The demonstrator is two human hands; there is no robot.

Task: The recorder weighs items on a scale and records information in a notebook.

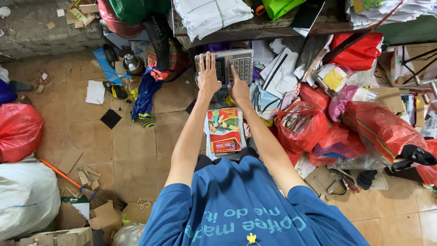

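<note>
A grey electronic scale head with a keypad [236, 61] stands upright in front of me. My left hand [208, 75] lies flat on its left side, fingers spread and apart. My right hand [238, 87] presses one finger on the keypad, the other fingers curled. Below my arms a stack of books with a red and green cover on top [223, 130] rests on the scale platform.
Red plastic bags [371, 123] full of scrap crowd the right side; another red bag [18, 130] and a white sack [25, 196] sit at left. A broom [84, 187] and cardboard scraps lie on the tiled floor. Papers are piled on a wooden shelf [255, 27] behind.
</note>
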